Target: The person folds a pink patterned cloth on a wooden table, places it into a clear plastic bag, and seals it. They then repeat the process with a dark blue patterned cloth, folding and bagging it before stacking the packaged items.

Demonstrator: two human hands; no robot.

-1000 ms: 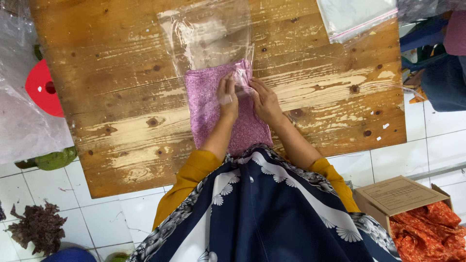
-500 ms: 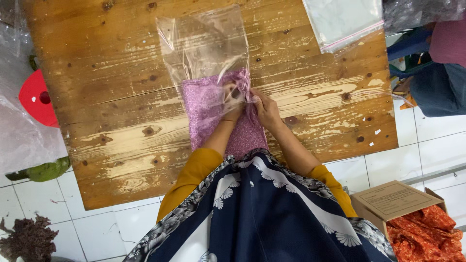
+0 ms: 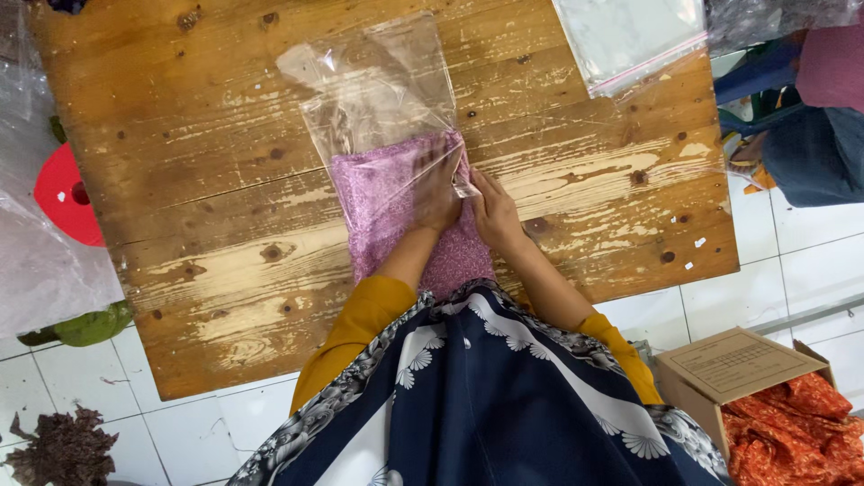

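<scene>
A folded pink cloth (image 3: 396, 211) lies flat at the near middle of a worn wooden table (image 3: 207, 135), its far half inside a clear bag (image 3: 378, 85) whose closed end points away. The left hand (image 3: 438, 189) is laid on the cloth inside the bag mouth, fingers extended and pressed flat, apparently to keep the fold smooth. The right hand (image 3: 493, 209) is set just beside it at the bag's right edge, fingers pinched on the plastic rim, seemingly to hold the mouth open. More clear bags (image 3: 630, 36) are seen at the far right. A red disc (image 3: 63, 193) sits left, and a box (image 3: 733, 364) with orange cloth (image 3: 796, 423) near right.
</scene>
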